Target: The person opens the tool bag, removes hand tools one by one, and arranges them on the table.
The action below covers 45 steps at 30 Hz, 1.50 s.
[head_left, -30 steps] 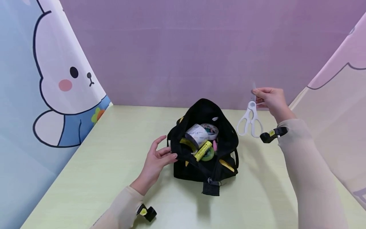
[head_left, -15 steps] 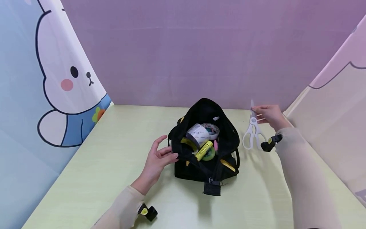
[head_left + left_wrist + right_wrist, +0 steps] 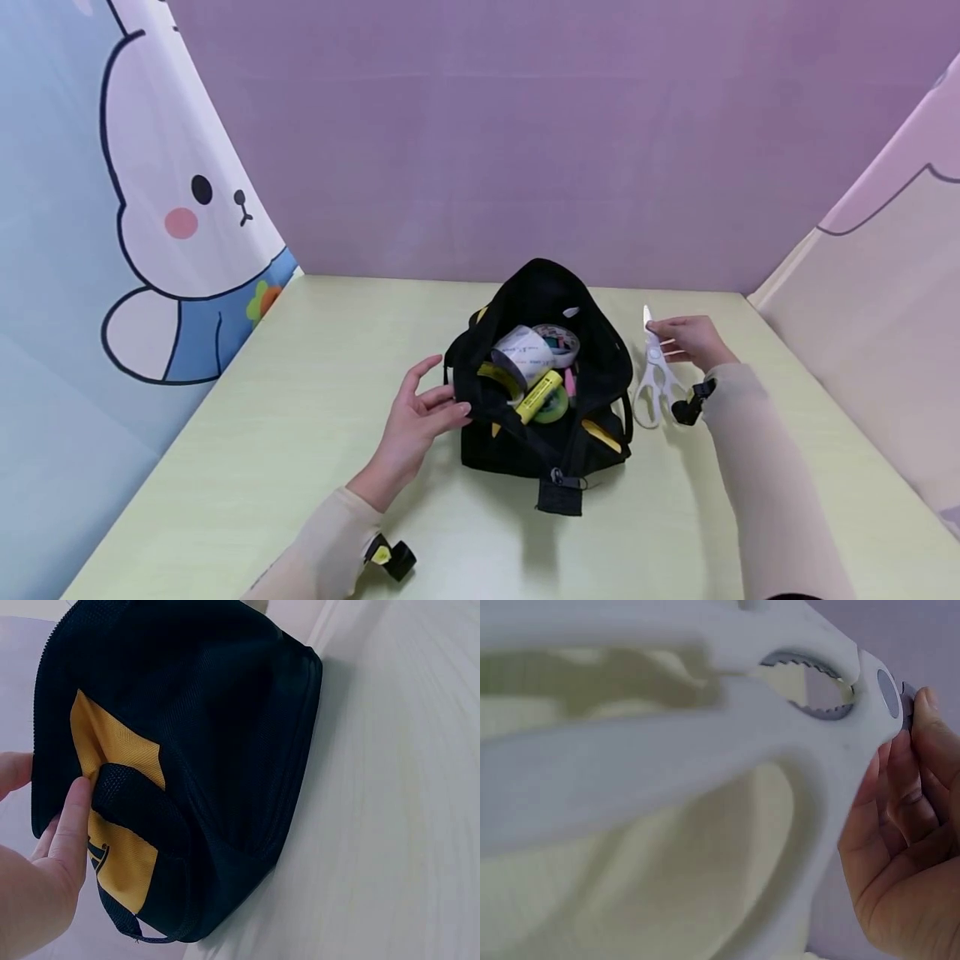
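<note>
- We see the right hand (image 3: 693, 340) toward the right of the desk (image 3: 352, 350), its fingers narrowed in a pinch on the blades of the white scissors (image 3: 655, 364).
- The scissors point tip up with their handle loops hanging down, just to the right of the black bag (image 3: 498, 450); we cannot tell whether the loops touch the desk.
- In the right wrist view we make out toothed grey edges (image 3: 829, 714) between the handles, near the pivot.
- We see the left hand (image 3: 405, 429) at the bag's left side, thumb and fingers holding its rim.
- In the left wrist view we see a finger against the yellow panel (image 3: 124, 739), beside a black strap (image 3: 146, 806).
- The bag stands on the desk with its mouth gaping, and inside we see a wide white roll (image 3: 523, 357), a yellow tube (image 3: 538, 397) lying slanted, a green roll (image 3: 555, 408) partly beneath it and a pink item (image 3: 570, 382).
- Behind the desk we see a purple sheet (image 3: 480, 150), and on the left a printed rabbit (image 3: 187, 267).
</note>
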Tool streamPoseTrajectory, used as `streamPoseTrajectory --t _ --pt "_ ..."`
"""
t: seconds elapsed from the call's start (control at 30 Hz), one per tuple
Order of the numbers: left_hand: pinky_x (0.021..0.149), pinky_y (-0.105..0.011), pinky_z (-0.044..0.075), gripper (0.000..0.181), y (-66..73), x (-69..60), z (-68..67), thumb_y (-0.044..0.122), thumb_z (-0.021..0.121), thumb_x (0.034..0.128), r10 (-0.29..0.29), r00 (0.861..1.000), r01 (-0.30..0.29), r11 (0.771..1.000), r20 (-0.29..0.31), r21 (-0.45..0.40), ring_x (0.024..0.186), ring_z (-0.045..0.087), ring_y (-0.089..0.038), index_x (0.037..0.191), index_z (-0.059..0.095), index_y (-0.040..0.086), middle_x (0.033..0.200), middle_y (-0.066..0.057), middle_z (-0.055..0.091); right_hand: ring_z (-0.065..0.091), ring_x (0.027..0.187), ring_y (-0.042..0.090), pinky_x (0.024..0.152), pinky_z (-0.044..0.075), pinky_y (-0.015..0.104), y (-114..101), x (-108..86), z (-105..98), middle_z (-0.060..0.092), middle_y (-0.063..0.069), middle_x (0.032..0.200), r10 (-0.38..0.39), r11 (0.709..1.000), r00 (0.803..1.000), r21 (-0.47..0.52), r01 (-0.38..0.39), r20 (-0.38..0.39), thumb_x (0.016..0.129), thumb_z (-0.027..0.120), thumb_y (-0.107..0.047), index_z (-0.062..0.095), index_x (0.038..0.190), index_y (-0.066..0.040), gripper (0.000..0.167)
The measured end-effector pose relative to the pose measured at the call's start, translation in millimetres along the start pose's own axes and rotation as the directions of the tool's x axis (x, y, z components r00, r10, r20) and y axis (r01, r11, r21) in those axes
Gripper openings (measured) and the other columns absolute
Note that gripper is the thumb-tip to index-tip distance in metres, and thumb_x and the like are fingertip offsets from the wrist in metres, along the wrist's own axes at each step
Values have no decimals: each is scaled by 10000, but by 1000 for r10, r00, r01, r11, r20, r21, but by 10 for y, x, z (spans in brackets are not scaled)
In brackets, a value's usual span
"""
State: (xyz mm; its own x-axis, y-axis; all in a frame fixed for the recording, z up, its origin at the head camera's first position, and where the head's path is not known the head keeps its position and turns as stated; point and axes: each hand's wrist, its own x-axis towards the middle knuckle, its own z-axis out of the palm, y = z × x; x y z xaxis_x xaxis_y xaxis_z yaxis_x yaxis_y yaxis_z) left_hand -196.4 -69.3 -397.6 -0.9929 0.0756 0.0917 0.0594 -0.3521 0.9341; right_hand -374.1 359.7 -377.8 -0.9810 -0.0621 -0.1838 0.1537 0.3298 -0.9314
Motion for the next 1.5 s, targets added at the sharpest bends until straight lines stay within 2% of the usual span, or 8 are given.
streamPoseTrajectory --t 0.13,0.27,0.33,0.4,0.53,0.67,1.13,1.5 --pt "770 -350 594 793 3 8 8 -203 608 853 3 1000 -3 1000 3 5 823 692 -130 1514 246 43 1099 -153 702 670 685 97 646 583 276 81 -22 30 682 -62 746 7 1000 1000 9 -7 -6 971 671 -211 735 1022 -61 171" --pt "769 -350 594 794 -4 16 9 -201 608 853 5 1000 -5 1000 7 6 829 694 -131 1515 242 41 1106 -161 700 664 661 92 602 577 258 201 26 59 680 -61 724 1 1000 999 14 -1 -40 963 683 -208 749 922 -133 108" --pt "768 -349 594 792 -9 16 8 -201 609 852 4 1000 -4 1000 5 3 830 696 -131 1513 248 45 1107 -162 700 656 648 91 595 577 261 225 44 76 677 -55 712 -3 1000 999 10 3 -45 967 674 -182 744 924 -113 108" --pt "768 -347 594 789 -15 17 6 -200 609 853 2 1000 -2 1000 3 4 829 697 -132 1512 252 48 1112 -164 699 649 648 88 604 580 266 246 62 93 671 -56 708 -7 1000 999 -11 6 -41 975 656 -155 733 997 -40 140" --pt "770 -350 594 791 -19 14 1 -198 611 854 -3 1000 3 1000 0 6 829 699 -134 1513 255 56 1122 -171 696 634 687 84 650 582 272 282 96 129 666 -63 745 -4 997 1000 -79 5 10 994 615 -119 576 1246 152 372" --pt "774 -352 594 796 -20 14 -3 -193 613 857 -6 1000 6 1000 2 9 834 699 -136 1519 247 57 1128 -176 692 623 699 66 650 570 253 303 130 155 671 -70 779 6 993 999 -121 -1 39 995 605 -97 468 1342 188 470" --pt "772 -360 595 793 -20 12 0 -196 614 853 -3 1000 3 1000 -2 5 834 699 -142 1513 258 63 1117 -173 694 640 704 25 667 575 222 285 131 195 693 41 919 -31 993 999 -110 33 15 948 620 13 457 1326 225 463" --pt "774 -349 594 784 -12 2 -4 -193 608 861 -4 1000 4 1000 -8 7 817 701 -137 1514 256 61 1132 -177 689 673 709 36 704 593 259 257 107 210 715 64 897 -34 998 999 -50 35 24 933 609 69 424 1317 259 467"
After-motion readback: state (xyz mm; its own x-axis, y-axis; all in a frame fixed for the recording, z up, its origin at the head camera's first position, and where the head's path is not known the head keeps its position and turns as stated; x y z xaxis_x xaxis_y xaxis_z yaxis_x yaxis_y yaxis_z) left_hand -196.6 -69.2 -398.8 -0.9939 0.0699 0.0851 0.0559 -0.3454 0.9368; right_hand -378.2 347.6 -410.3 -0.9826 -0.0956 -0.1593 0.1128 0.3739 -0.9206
